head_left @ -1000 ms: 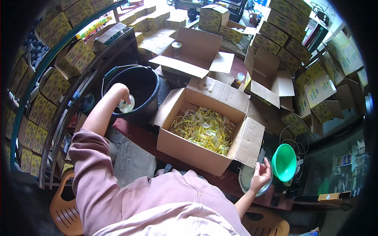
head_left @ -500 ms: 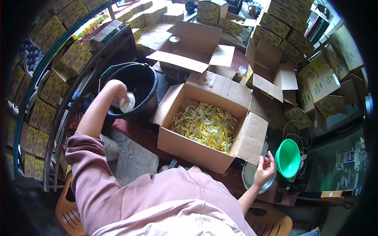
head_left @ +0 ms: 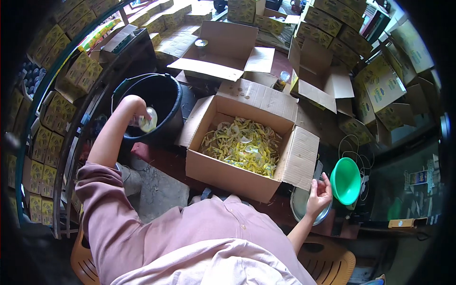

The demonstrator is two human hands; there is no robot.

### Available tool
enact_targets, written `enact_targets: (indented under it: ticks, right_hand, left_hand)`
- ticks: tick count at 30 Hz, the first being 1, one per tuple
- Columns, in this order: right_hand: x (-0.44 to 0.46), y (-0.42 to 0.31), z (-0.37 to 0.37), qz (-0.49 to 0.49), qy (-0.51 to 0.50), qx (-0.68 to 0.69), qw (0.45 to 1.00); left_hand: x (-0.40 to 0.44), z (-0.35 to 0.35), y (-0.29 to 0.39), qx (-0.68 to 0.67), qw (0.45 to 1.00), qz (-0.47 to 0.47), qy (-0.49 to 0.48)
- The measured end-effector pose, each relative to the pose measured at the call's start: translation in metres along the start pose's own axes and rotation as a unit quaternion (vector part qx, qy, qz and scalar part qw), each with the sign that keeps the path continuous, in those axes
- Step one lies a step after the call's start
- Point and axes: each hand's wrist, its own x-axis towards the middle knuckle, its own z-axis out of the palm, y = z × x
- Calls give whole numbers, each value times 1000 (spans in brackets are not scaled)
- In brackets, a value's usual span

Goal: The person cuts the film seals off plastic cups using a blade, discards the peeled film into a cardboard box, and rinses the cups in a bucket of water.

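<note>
My left hand [head_left: 138, 110] reaches over the rim of a black bucket [head_left: 177, 107] with a wire handle. Its fingers are wrapped round a clear rounded container [head_left: 149, 120] with something pale yellow showing through; the fingertips are partly hidden. My right hand [head_left: 320, 197] holds nothing, its thumb and loosely bent fingers apart, above a round metal pan [head_left: 297, 209]. Just right of it stands a green bowl [head_left: 346, 181]. In front of me an open cardboard box [head_left: 232, 178] contains many loose yellow-green strips [head_left: 242, 145] and some clear pieces.
Two more open cartons [head_left: 228, 40] [head_left: 316, 64] stand behind the box. A lidded jar [head_left: 201, 47] is in the left one, and a small jar [head_left: 282, 80] stands between them. Stacked yellow cartons [head_left: 45, 147] line the left rack. A cable [head_left: 363, 152] lies behind the green bowl.
The whole view has shifted slightly. My left hand still grips the clear container at the bucket, now turned a little. My right hand stays beside the green bowl, its fingers slightly more raised.
</note>
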Motion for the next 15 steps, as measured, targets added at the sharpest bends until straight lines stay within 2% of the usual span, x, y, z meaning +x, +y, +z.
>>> enact_targets:
  ticks: [1, 4, 5, 8, 12, 13, 15]
  right_hand:
    - [0, 1, -1, 3, -2, 4, 1000]
    - [-1, 1, -5, -1, 3, 9, 1000]
    - [-2, 3, -7, 2, 6, 11, 1000]
    - [-2, 2, -9, 4, 11, 5, 1000]
    - [-3, 1, -12, 4, 9, -5, 1000]
    - [-4, 1, -12, 3, 13, -3, 1000]
    - [-5, 3, -12, 0, 16, 0, 1000]
  left_hand:
    - [11, 6, -4, 9, 989, 44, 144]
    - [1, 6, -2, -66, 996, -5, -53]
    - [-7, 2, -3, -46, 999, 16, -15]
    - [-1, 6, -5, 8, 1000, 18, 0]
    - [-13, 8, -1, 7, 997, 4, 81]
    - [-8, 11, 0, 56, 998, 9, 5]
    - [-5, 12, -3, 20, 999, 10, 39]
